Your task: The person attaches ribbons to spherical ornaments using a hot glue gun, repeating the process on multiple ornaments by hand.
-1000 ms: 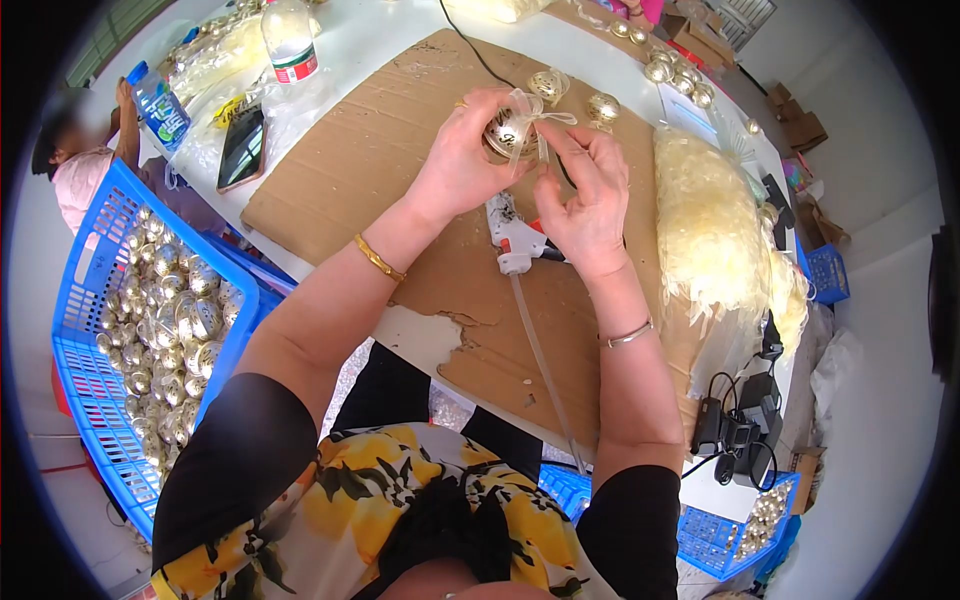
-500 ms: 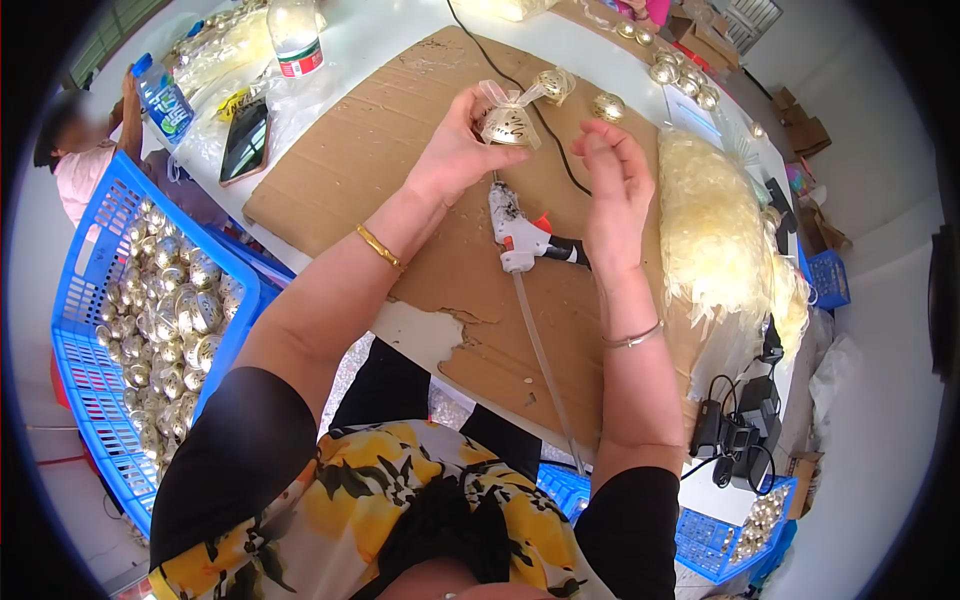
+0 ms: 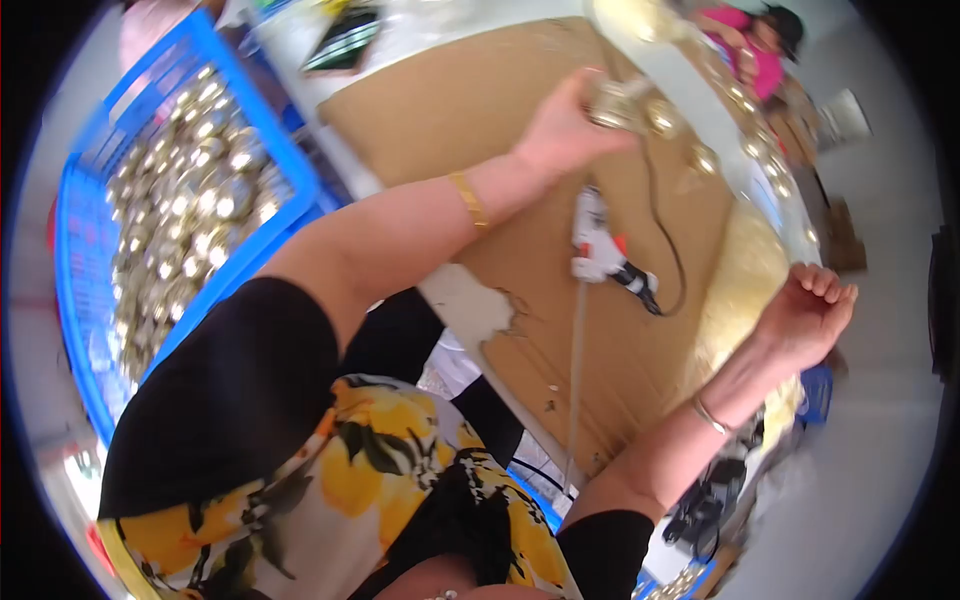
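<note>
My left hand point(image 3: 570, 130) is closed around a gold bell-like ornament point(image 3: 612, 106) over the cardboard; a pale ribbon showed on it earlier. Out to the right, past the pile of cream ribbon pieces point(image 3: 745, 265), my right hand point(image 3: 805, 318) has its fingers curled in. Whatever those fingers hold, if anything, is hidden. A white glue gun point(image 3: 598, 245) lies on the cardboard between my arms, with a long glue stick point(image 3: 577, 370) running back from it. Beyond my left hand sit two more gold ornaments, one nearer point(image 3: 662, 118) and one farther right point(image 3: 703, 158).
A blue basket point(image 3: 190, 310) full of gold ornaments stands at left. The cardboard sheet point(image 3: 450, 110) covers much of the white table. A dark cable point(image 3: 665, 210) curves behind the glue gun. Black power adapters point(image 3: 705, 500) lie at lower right. Another person point(image 3: 750, 45) is at the far side.
My right hand has swung away from the ornament, out to the right past the ribbon pile. My left hand keeps the ornament. The head view has turned and is blurred.
</note>
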Demonstrator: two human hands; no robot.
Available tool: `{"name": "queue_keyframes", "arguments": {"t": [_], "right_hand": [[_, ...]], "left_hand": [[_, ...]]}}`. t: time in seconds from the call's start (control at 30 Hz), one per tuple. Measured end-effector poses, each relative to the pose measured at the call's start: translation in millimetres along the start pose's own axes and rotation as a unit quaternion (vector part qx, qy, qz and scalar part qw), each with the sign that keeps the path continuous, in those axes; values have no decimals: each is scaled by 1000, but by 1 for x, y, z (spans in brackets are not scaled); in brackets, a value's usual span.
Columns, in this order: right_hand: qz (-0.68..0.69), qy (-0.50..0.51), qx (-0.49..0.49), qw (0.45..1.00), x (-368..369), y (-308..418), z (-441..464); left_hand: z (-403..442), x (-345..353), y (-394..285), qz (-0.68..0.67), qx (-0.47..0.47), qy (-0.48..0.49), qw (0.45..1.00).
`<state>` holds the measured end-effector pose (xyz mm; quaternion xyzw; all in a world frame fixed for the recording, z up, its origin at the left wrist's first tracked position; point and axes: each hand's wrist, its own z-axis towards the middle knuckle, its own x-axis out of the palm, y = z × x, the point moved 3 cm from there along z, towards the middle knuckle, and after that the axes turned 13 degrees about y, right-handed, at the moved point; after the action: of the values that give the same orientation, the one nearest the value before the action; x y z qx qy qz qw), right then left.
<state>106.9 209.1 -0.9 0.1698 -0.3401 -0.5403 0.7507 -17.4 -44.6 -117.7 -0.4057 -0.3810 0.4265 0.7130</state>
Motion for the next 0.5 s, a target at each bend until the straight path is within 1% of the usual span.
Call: {"name": "queue_keyframes", "arguments": {"t": [0.03,0.07,0.1,0.13,0.17,0.23,0.27,0.33,0.37,0.4,0.43,0.47,0.5], "right_hand": [[-54,-5,34,998,6,-13,0],[-151,-28,90,984,15,-31,-4],[-248,-46,143,957,27,-49,-10],[-297,9,215,930,42,-63,-16],[-278,20,226,933,52,-77,-24],[-336,107,259,899,68,-100,-38],[-327,111,271,898,65,-110,-43],[-317,139,279,896,73,-113,-45],[-313,162,279,893,77,-113,-46],[-287,148,276,905,74,-116,-45],[-285,151,278,905,67,-118,-46],[-265,130,289,911,56,-120,-48],[-246,109,300,915,44,-123,-50]], "left_hand": [[-1,2,-5,5,29,26,999],[-6,5,-15,23,54,37,998],[-12,11,-26,42,78,50,995],[-16,14,-31,85,103,63,989],[-18,18,-33,127,126,80,981],[-21,24,-37,201,225,78,950],[-22,24,-38,208,217,72,951],[-23,29,-43,246,230,141,931],[-23,29,-45,247,227,137,932],[-23,30,-46,270,217,147,927],[-23,31,-45,294,209,156,920],[-25,33,-45,316,255,131,904],[-25,33,-44,318,253,127,905]]}}
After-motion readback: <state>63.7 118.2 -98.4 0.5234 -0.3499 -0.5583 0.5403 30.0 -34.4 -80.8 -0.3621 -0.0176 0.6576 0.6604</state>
